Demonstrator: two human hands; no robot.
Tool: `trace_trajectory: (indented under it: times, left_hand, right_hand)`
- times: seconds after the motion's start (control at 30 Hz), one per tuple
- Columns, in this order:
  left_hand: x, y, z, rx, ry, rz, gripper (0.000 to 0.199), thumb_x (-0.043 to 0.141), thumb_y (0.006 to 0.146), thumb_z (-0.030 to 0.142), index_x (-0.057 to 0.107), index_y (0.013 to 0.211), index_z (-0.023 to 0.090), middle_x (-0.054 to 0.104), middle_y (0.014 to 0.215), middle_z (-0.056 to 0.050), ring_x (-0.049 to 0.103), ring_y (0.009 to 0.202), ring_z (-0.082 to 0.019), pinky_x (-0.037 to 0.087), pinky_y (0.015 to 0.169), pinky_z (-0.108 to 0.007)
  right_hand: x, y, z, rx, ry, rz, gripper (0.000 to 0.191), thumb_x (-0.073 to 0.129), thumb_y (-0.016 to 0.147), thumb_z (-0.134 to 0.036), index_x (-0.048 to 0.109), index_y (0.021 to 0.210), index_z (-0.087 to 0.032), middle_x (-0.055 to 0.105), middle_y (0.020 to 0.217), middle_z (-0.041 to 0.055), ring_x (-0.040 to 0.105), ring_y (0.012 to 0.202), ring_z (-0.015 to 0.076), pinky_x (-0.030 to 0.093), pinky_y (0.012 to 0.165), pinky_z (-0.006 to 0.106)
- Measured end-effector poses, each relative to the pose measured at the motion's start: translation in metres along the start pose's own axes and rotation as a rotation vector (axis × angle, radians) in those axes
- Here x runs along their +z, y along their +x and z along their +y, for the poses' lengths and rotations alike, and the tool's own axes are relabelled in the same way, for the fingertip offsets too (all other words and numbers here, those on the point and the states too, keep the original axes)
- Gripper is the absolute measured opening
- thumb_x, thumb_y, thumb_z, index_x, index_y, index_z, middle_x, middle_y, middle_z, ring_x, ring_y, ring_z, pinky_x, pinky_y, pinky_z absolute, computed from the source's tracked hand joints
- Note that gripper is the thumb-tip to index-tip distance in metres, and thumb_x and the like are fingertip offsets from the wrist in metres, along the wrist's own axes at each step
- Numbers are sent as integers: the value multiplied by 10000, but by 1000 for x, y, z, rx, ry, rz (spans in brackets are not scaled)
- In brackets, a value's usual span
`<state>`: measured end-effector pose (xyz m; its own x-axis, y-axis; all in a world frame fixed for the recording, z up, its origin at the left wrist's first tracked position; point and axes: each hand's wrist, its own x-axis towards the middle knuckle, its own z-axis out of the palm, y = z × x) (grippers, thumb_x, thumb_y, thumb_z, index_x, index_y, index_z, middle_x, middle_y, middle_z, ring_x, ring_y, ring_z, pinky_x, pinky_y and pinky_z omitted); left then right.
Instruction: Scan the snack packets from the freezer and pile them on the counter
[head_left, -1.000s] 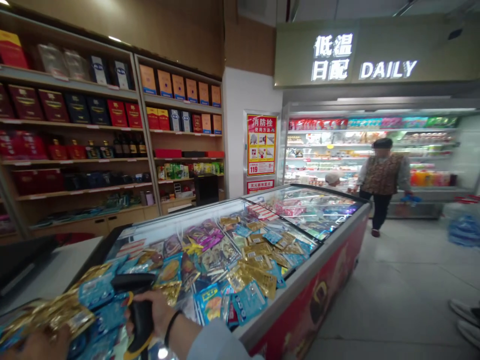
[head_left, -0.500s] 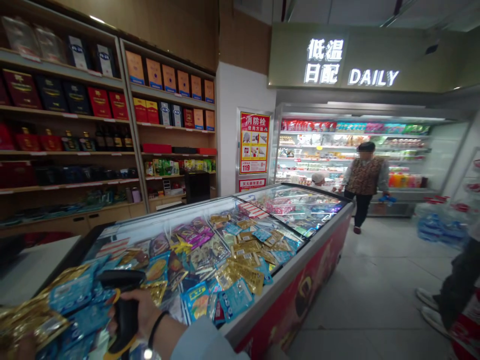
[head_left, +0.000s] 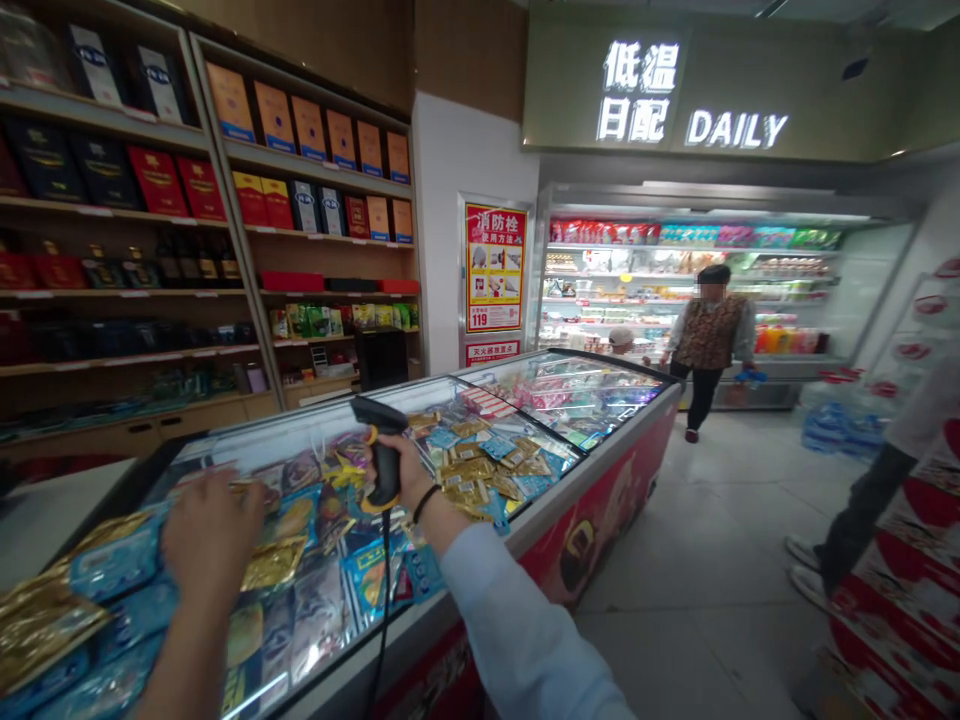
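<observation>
- In the head view, holds a black scanner point(head_left: 386, 465) with yellow trim in the right hand point(head_left: 409, 472), at about 8 o'clock from centre, with fingers closed around the grip.
- Points the scanner's dark head to the upper left, over the glass-topped freezer point(head_left: 592, 520); trails a black cord point(head_left: 385, 590) down toward 6 o'clock.
- Wears a black wristband point(head_left: 426, 502) and a pale blue sleeve point(head_left: 510, 610) on that arm.
- Hovers the left hand point(head_left: 214, 525) farther out at 8 o'clock, loosely bent at the fingers and blurred; cannot tell whether holding or touching anything.
- Near that hand, shows shiny, crinkled gold and blue packets point(head_left: 120, 562) at its 8 o'clock and a gold packet point(head_left: 274, 565) at its 4 o'clock.
- Just beyond the scanner, at 6 o'clock from centre, shows a loose, overlapping pile of gold and blue packets point(head_left: 480, 465) on the freezer.
- At 3 o'clock, shows a person point(head_left: 705, 335) in a patterned vest near lit refrigerated shelves point(head_left: 787, 245).
</observation>
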<state>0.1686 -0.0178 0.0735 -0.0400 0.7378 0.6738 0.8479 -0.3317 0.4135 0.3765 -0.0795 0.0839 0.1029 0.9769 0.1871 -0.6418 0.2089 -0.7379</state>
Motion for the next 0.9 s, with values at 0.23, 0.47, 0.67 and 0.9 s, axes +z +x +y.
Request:
trace_trajectory:
  times: [0.23,0.47,0.67,0.9]
  left_hand:
    - [97,-24,112,348,-127,-210,404,391,879,369,616,1106,123,636,1156,-164,574,1106,-289,432,980,-411]
    - [181,-60,150,463,-245,-623,361,424,872,329,605,1131,154,644,1192,-129,576,1140,-258,414,1001,-371]
    - [206,-81,148,536,-199,-786,496,452,875,418,542,1279,145,579,1329,-136,501,1249,-273,355,1058,-389]
    - [212,-82,155,473,-163,-719,580,594,804,353,535,1320,95,598,1271,-158,500,1224,-299,347,1049,-378]
  right_hand:
    - [-94,-8,-57,-141,-92,185,225,537,795,-361,571,825,-140,545,566,-50,457,357,67,310,368,180]
    - [-175,-18,-53,-229,-179,307,327,631,695,-504,521,675,-197,521,540,-5,449,363,96,324,351,218]
    - [-201,-16,-42,-247,-144,348,314,598,675,-535,523,700,-230,549,584,34,551,463,176,368,356,262]
    - [-213,-8,-36,-219,-18,365,329,679,601,-465,569,728,-184,566,566,-10,427,359,85,346,344,215]
